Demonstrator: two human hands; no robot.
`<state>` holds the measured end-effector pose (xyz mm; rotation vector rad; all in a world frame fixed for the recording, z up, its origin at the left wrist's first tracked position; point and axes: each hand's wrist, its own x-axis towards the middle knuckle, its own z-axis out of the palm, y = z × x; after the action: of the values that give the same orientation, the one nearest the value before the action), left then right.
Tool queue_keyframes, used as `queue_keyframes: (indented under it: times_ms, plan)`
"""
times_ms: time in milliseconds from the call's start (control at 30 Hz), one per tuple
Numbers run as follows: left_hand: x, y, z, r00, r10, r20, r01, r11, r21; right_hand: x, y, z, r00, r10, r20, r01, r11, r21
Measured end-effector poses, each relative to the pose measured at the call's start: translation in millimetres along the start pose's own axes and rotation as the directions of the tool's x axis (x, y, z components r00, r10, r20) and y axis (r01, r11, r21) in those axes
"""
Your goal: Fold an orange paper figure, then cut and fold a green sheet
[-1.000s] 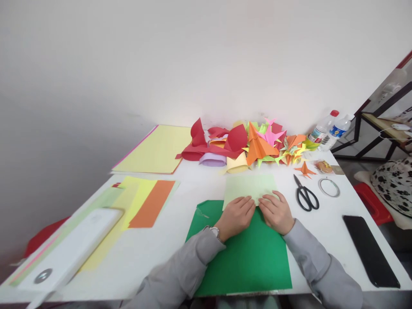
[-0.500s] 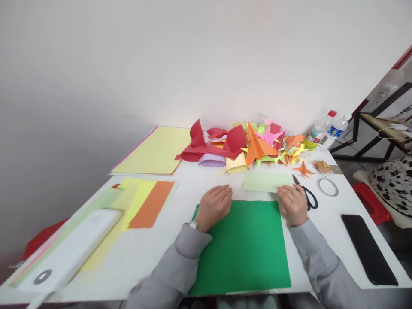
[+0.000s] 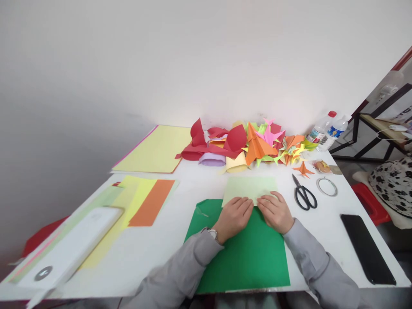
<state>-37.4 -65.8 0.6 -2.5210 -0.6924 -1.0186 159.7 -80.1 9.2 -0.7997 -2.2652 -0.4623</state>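
A pale green sheet of paper (image 3: 249, 186) lies with its near edge over the far edge of a dark green sheet (image 3: 244, 262). My left hand (image 3: 234, 216) has its fingers closed on the near edge of the pale sheet, left of its middle. Close beside it, my right hand (image 3: 275, 212) grips the same edge farther right, thumb tucked out of sight. The fingertips of both hands nearly meet. Black-handled scissors (image 3: 304, 195) lie on the table to the right of my right hand, partly open at the handles.
Red paper shapes (image 3: 236, 141) and folded orange paper (image 3: 257, 148) are heaped along the wall. Yellow sheets (image 3: 151, 150), an orange strip (image 3: 151, 204) and a white device (image 3: 71, 249) lie leftward. On the right are a tape roll (image 3: 327, 187), a black phone (image 3: 368, 249) and plastic bottles (image 3: 322, 128).
The pale green sheet has come left and nearer, over the dark green sheet. My left hand has moved right onto its edge, and my right hand has shifted left, uncovering the scissors.
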Motion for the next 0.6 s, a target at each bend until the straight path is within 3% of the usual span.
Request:
queue_keyframes:
  times_ms: [300, 600]
  plan:
    - [1, 0, 0.5, 1.0, 0.003, -0.02, -0.004, 0.999, -0.037, 3, -4, 2, 1.0, -0.008, 0.028, 0.008, 1.0, -0.01]
    - [-6, -18, -8.3, 0.996, -0.066, -0.064, 0.064, 0.998, -0.025, -7, 21, -13, 0.997, 0.072, 0.013, -0.071, 0.995, -0.074]
